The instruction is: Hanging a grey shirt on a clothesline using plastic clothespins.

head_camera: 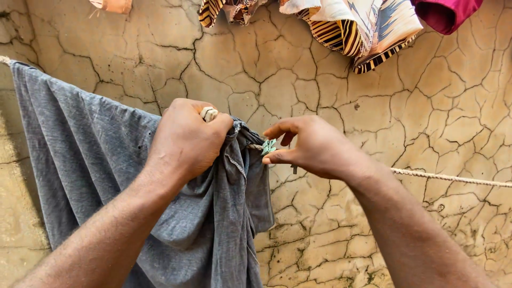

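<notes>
A grey cloth (pixel 90 160) hangs over a pale rope clothesline (pixel 453 177) that runs across the view. My left hand (pixel 186 138) is closed on the bunched right edge of the cloth at the rope, with a small whitish peg-like object (pixel 208 113) sticking up between its fingers. Just to the right, my right hand (pixel 314 146) pinches a small green clothes peg (pixel 268 146) at the rope, right beside the cloth's edge. The rope under the cloth and under both hands is hidden.
A cracked tan mud wall (pixel 320 80) stands close behind the line. Higher up hang a patterned striped cloth (pixel 352 26), a dark red cloth (pixel 445 13) and an orange piece (pixel 114 5). The rope to the right of my hands is bare.
</notes>
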